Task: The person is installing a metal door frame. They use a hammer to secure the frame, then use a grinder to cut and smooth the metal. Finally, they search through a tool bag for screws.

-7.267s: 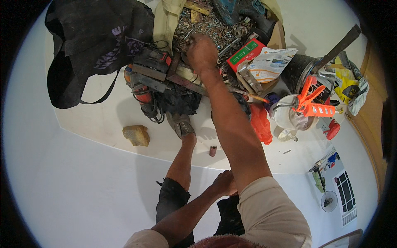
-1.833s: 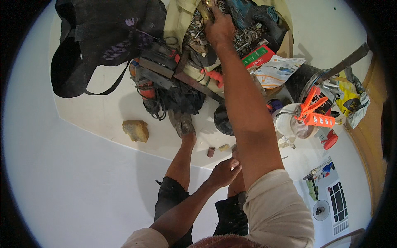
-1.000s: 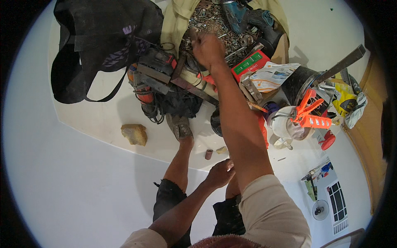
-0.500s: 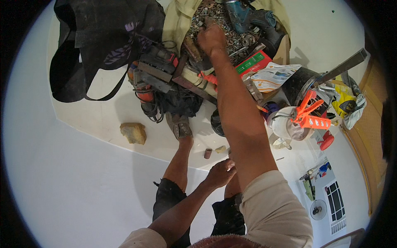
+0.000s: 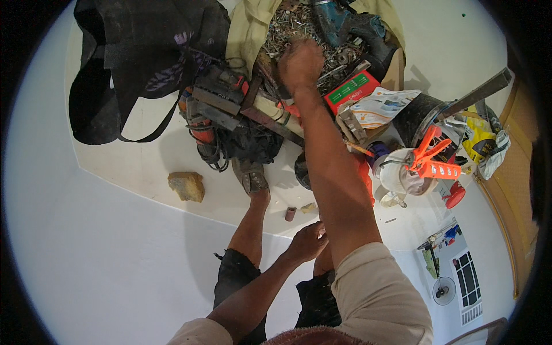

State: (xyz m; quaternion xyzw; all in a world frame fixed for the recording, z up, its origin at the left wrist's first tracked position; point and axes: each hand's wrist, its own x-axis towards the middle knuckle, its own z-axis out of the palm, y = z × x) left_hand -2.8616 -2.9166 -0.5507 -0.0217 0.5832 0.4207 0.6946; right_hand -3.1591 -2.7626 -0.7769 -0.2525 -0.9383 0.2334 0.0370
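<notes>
My right hand (image 5: 302, 64) reaches far forward, over a heap of loose screws and small metal fittings (image 5: 292, 26) in a pale yellow cloth bag (image 5: 247, 31). Its fingers point down and are blurred and mostly hidden behind the back of the hand. Just right of it lies a teal and black power tool (image 5: 336, 23). Close to my body, above my right knee, my left hand (image 5: 307, 242) is closed. A small pale spot shows at its fingertips, too small to name.
A red and green box (image 5: 352, 92) lies beside my right forearm. White tub (image 5: 397, 172) with an orange clamp (image 5: 430, 152) stands right. Black bag (image 5: 155, 43), corded tools (image 5: 215, 98) and a stone-like block (image 5: 187, 186) are left. A small brown cylinder (image 5: 290, 214) stands nearer me.
My right hand has drawn back slightly toward me and to the right over the screws. More orange shows beside that forearm. My left hand stays almost where it was, closed.
</notes>
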